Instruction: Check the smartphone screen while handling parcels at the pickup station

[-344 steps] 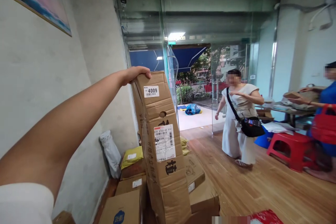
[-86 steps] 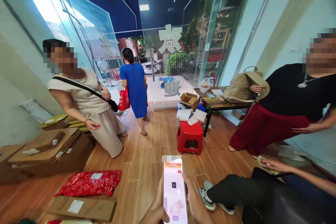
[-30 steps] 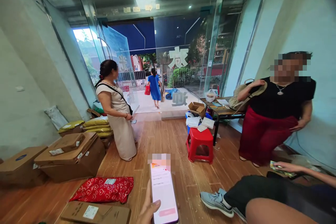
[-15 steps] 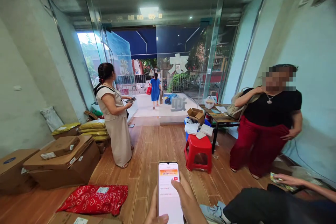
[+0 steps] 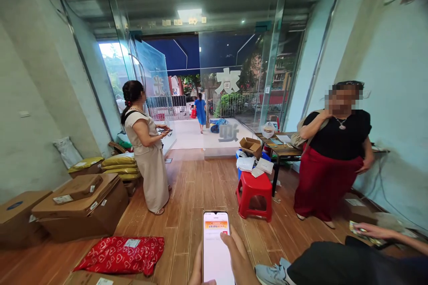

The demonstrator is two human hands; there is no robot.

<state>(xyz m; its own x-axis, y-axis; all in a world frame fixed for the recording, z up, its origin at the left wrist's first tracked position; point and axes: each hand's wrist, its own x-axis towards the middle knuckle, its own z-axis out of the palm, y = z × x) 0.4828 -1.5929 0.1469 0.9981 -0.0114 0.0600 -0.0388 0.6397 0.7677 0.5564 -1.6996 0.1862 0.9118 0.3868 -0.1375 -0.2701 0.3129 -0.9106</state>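
A smartphone is held upright at the bottom middle of the head view, its bright screen showing an orange banner over a mostly white page. My left hand wraps its left edge, with the thumb low on the screen and partly cut off by the frame. On the other side my right hand grips the right edge. Its thumb rests on the screen near a small red button below the banner. The fingers behind the phone are mostly hidden.
Cardboard boxes, yellow parcels and a red heart-patterned parcel lie left. A red stool stands by a table. People stand left and right; another sits lower right. Glass doors are ahead.
The phone has shifted slightly down, and some text lines on its screen are gone. The person in blue outside has walked farther off. The standing person at right has shifted left.
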